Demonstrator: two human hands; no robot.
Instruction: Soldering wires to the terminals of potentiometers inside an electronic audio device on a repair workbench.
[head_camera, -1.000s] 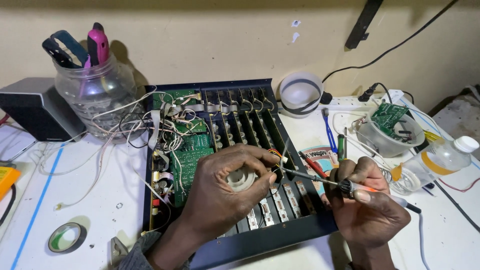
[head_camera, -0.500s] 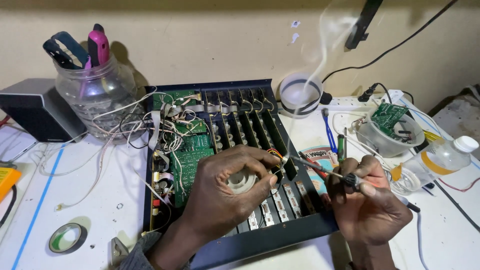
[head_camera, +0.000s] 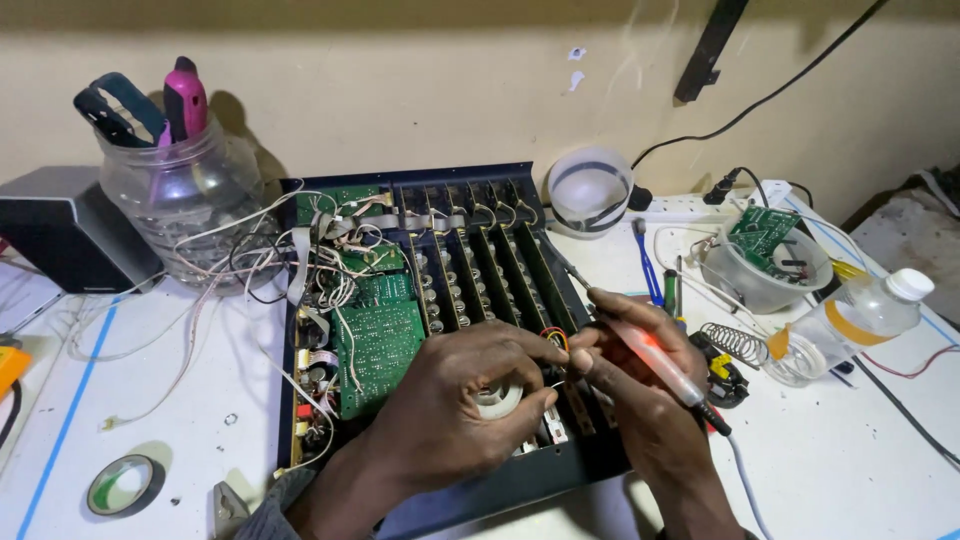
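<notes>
The left hand (head_camera: 470, 400) is resting inside the open blue case (head_camera: 500, 480), its fingers curled and pressed around a small roll of solder wire (head_camera: 497, 399). The right hand (head_camera: 640, 385) is gripping a soldering iron (head_camera: 640, 345) with fingers wrapped tight, its tip lying over the upright boards (head_camera: 490, 270), beside the green circuit board (head_camera: 380, 340).

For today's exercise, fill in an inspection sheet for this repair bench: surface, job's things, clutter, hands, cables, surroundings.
Surface: white table with blue tape lines.
Job's things: open chassis with green circuit board; soldering iron; solder spool.
Clutter: tool jar, tape roll, plastic bottle, bowl of parts.
Hands: left hand on the spool; right hand holds the iron.
Cables: white wires trail left.
Surroundings: beige wall.
</notes>
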